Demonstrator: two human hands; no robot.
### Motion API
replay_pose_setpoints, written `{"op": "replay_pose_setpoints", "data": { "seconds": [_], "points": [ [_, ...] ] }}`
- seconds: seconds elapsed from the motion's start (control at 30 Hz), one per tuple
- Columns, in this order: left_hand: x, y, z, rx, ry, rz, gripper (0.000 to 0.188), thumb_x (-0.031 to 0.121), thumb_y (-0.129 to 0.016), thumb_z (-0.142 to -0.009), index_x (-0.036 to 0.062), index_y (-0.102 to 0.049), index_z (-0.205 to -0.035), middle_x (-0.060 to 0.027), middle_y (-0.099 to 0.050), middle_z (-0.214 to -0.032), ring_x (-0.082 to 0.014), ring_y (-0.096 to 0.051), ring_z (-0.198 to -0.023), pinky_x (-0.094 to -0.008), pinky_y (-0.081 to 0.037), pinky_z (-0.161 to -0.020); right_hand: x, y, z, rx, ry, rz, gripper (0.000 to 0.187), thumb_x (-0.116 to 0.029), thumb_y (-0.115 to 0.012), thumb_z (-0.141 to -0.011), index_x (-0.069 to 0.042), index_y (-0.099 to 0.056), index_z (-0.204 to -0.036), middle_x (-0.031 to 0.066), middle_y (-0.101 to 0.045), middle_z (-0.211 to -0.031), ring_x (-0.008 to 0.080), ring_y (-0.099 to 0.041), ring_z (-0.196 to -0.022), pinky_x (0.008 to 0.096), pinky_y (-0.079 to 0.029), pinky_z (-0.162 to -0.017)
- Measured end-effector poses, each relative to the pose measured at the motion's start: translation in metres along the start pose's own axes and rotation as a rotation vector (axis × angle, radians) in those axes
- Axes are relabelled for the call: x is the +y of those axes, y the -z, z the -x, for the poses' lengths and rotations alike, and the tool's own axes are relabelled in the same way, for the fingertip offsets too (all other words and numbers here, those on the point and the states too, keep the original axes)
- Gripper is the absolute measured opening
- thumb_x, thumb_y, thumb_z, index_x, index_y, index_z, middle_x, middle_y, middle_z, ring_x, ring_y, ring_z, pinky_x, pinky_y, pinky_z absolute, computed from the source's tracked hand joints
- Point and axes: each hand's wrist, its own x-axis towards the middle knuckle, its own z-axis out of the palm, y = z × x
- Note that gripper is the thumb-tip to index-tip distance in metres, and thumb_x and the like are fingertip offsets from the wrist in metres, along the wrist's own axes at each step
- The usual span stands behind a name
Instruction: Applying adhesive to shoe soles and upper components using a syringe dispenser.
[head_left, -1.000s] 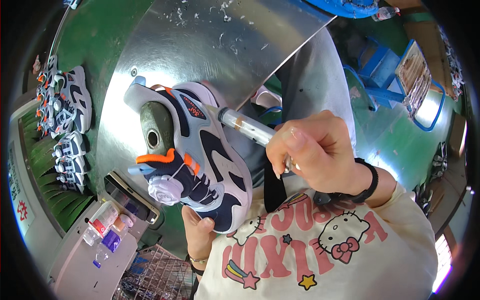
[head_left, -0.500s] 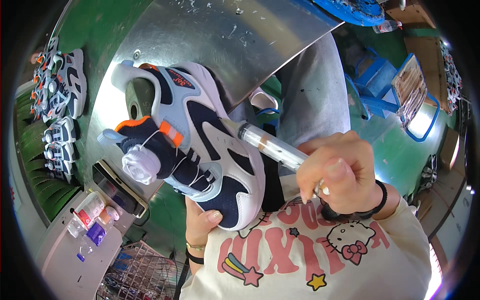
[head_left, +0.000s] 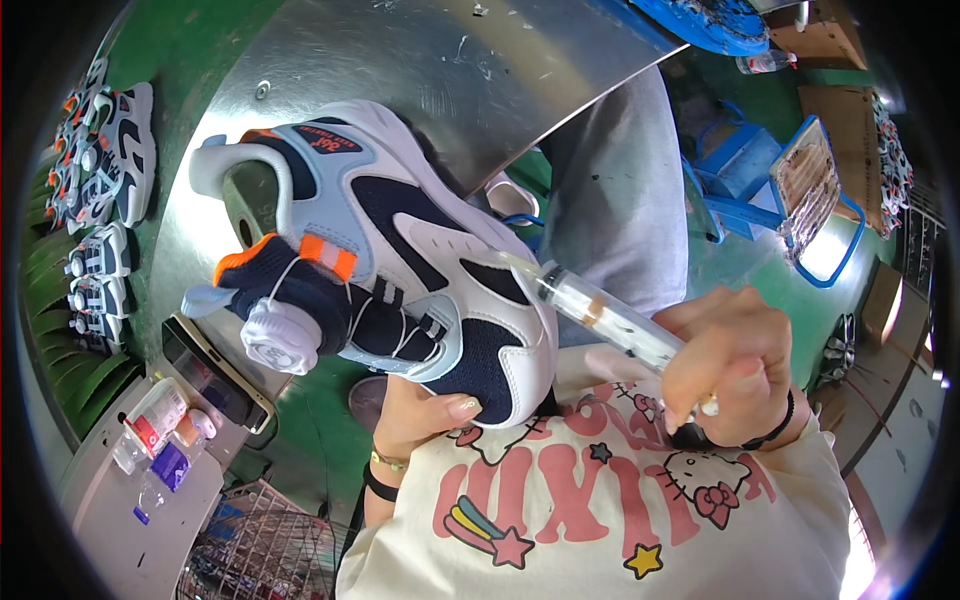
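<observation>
A navy, white and light-blue sneaker (head_left: 400, 230) with orange accents and a white lacing dial is held tilted, its side turned up, before my body. My left hand (head_left: 430, 415) grips it at the toe, thumb on the upper and the other fingers hidden beneath. A clear syringe (head_left: 612, 322) with a pale tip is in my right hand (head_left: 730, 360), whose fingers wrap round its rear end. The tip reaches the sneaker's side near the sole edge; whether it touches cannot be told. A dark green form (head_left: 240, 205) shows inside the sneaker's opening.
Behind the sneaker lies a metal tabletop (head_left: 400, 60). Several similar sneakers (head_left: 130, 160) line the left. A phone (head_left: 220, 370) and bottles (head_left: 165, 430) rest near a wire basket (head_left: 265, 535). To the right stands a blue-framed chair (head_left: 805, 190).
The syringe and my right hand have moved right, its tip shifting along the sneaker's side toward the toe. The sneaker's toe and my left hand have also shifted slightly right and up.
</observation>
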Motion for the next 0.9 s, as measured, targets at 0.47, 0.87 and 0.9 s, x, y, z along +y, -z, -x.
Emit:
{"op": "replay_pose_setpoints", "data": {
  "seconds": [0.47, 0.87, 0.9],
  "points": [
    [0.0, -0.035, -0.039, -0.173, 0.167, 0.272, 0.067, -0.003, -0.071, -0.067, -0.0008, -0.041, -0.126, -0.0111, -0.053, -0.116, -0.0231, -0.053, -0.106, -0.036, -0.044, -0.092, -0.003, 0.014, 0.024, 0.111, 0.126, -0.012, 0.036, -0.025, -0.052, -0.091, -0.002, -0.06, -0.065, 0.0032, -0.058, -0.054, 0.0136, -0.037, -0.04, 0.0258, -0.028, -0.035],
    [0.013, -0.087, -0.091, -0.333, -0.004, 0.433, 0.094, 0.014, -0.079, -0.06, 0.0136, -0.028, -0.138, -0.0029, -0.028, -0.144, -0.0246, -0.029, -0.133, -0.044, -0.024, -0.111, -0.024, 0.02, 0.027, 0.211, 0.12, -0.056, 0.049, -0.043, -0.053, -0.089, -0.002, -0.061, -0.062, 0.0059, -0.059, -0.054, 0.0168, -0.041, -0.041, 0.0287, -0.029, -0.037],
    [0.015, -0.09, -0.093, -0.348, -0.022, 0.456, 0.093, 0.014, -0.079, -0.06, 0.0137, -0.029, -0.138, -0.001, -0.028, -0.144, -0.0241, -0.029, -0.133, -0.0437, -0.024, -0.111, -0.024, 0.02, 0.025, 0.236, 0.131, -0.082, 0.049, -0.043, -0.055, -0.088, -0.002, -0.061, -0.063, 0.0068, -0.059, -0.055, 0.0176, -0.043, -0.042, 0.029, -0.031, -0.038]
  ]
}}
